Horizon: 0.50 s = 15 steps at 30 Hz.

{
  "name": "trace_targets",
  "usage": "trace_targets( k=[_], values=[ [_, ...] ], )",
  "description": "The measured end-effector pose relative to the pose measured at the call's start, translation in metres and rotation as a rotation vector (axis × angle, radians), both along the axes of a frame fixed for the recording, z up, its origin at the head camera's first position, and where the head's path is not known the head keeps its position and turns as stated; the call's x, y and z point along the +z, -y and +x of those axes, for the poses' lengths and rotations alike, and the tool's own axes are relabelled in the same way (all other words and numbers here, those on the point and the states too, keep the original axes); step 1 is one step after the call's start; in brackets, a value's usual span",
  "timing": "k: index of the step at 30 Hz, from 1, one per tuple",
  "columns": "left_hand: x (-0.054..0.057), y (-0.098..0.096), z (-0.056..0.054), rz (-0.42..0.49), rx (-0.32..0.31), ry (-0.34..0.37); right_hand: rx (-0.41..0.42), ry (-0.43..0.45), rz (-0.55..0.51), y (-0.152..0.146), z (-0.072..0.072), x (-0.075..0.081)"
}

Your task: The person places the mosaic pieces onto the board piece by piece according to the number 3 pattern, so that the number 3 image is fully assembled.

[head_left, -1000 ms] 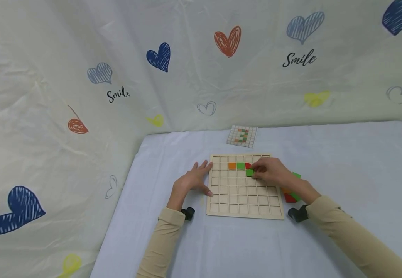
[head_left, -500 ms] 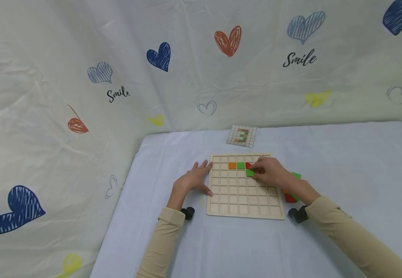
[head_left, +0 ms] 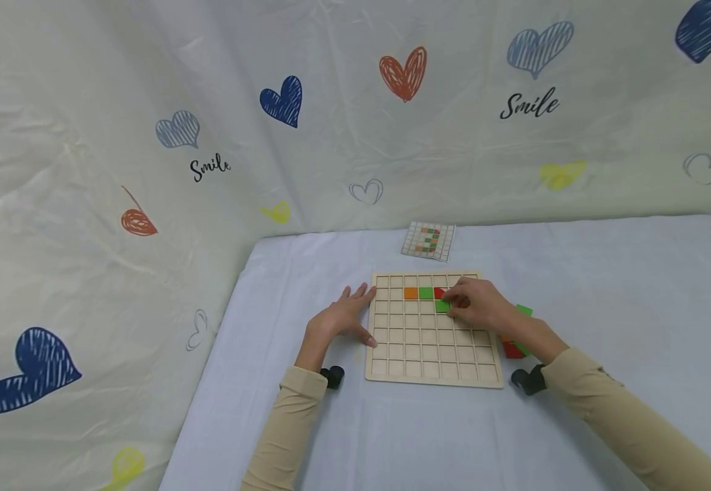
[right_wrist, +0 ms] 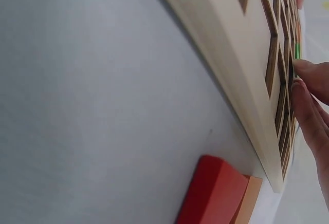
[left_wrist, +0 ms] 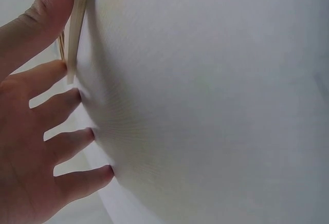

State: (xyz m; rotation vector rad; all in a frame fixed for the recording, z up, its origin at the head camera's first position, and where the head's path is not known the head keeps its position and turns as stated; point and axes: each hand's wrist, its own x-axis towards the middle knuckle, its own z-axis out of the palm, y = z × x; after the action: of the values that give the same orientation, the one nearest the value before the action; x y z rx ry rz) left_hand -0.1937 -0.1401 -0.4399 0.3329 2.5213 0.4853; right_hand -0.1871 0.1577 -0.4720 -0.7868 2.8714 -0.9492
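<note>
Well, green tile (head_left: 441, 307) (against right fingers (head_left: 461, 311))

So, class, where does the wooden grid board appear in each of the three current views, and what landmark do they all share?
Head: the wooden grid board lies below and right of centre.
Left wrist: only its edge shows, top left, beside the left hand.
Right wrist: it slants from top centre down to lower right.
Shared landmark: the white tablecloth.

Left hand (head_left: 342, 318), fingers (left_wrist: 72, 145) spread wide, thumb (left_wrist: 38, 26) apart; right hand (head_left: 478, 303), fingers (right_wrist: 312, 124) bent, pinched together
</note>
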Motion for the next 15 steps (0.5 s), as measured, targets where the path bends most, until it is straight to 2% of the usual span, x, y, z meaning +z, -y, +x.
trace_targets(
  k=[15],
  values=[
    [-0.002,0.002,-0.001,0.008,-0.015,-0.004,-0.042,0.027,-0.085,-0.012,0.012,0.004]
  ],
)
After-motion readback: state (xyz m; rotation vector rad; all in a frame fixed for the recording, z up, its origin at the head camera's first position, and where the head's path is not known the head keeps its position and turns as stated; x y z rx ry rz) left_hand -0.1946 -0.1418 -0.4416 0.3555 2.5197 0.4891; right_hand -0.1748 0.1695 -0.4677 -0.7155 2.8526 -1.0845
